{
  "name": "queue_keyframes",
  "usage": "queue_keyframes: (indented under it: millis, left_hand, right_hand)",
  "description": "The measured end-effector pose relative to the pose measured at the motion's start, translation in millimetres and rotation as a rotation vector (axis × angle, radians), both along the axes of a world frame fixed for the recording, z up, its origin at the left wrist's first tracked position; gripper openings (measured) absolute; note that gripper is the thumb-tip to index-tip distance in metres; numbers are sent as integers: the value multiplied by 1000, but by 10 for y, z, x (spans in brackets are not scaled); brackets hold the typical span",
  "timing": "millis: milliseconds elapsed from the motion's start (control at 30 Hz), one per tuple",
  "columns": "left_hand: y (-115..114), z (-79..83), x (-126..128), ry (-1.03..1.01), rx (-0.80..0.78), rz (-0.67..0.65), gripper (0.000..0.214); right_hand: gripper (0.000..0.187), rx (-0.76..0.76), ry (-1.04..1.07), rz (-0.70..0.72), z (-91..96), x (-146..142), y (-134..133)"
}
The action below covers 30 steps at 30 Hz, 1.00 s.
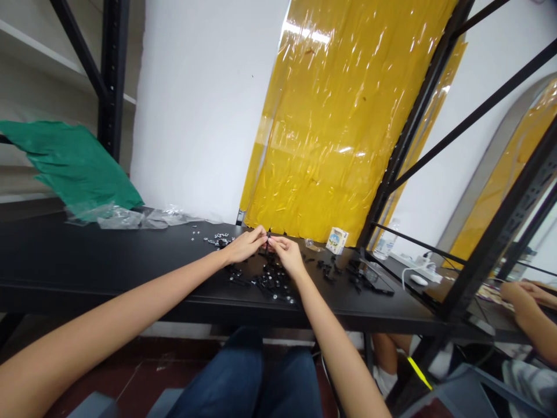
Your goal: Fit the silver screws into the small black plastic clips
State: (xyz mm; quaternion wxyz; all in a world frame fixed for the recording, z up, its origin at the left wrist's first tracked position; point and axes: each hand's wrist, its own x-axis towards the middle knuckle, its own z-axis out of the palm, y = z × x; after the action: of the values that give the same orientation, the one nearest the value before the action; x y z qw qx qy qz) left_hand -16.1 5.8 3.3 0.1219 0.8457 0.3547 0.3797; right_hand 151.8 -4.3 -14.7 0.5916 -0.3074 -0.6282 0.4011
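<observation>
My left hand (pixel 244 245) and my right hand (pixel 286 253) meet over the black table (pixel 87 261), fingertips pinched together on a small black part (pixel 267 239) held between them. Just below and in front of my hands lies a heap of small black plastic parts (pixel 272 284). A scatter of tiny silver screws (pixel 215 237) sits to the left of my left hand.
A small white box (pixel 337 240) stands at the back right by more black parts (pixel 365 276). Crumpled clear plastic (pixel 130 219) and green sheet (pixel 73 162) lie at the left. Yellow film (pixel 343 116) covers the wall. Another person's arm (pixel 528 307) rests at the far right.
</observation>
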Motion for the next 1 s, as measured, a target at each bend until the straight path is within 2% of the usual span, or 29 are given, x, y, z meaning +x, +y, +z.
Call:
queue_keyframes:
  millis: [200,367,467,633,700,900,1000]
  left_hand:
    - [-24,6,-2,11,1,-69,30]
    - [-27,-7,40,-47,-6,-97,39]
    - [-19,-1,58,-49,-15,-70,48]
    - [6,20,37,-65,-77,70,64]
    - [19,15,25,-73,-59,72,60]
    - [40,-34,18,-102,-81,-42,33]
    - [16,-32,21,-31,-6,-27,30]
  right_hand:
    - [42,-5,-9,20,6,1,-30]
    - [41,-2,-33,31,24,-2,-73]
    - [40,-3,-38,46,20,-7,-71]
    - [41,-18,-16,46,10,-15,-45]
    - [41,-17,-2,37,12,-14,-40]
    - [42,-21,-13,24,5,-7,-26]
    - [41,-26,-4,28,-4,-6,-20]
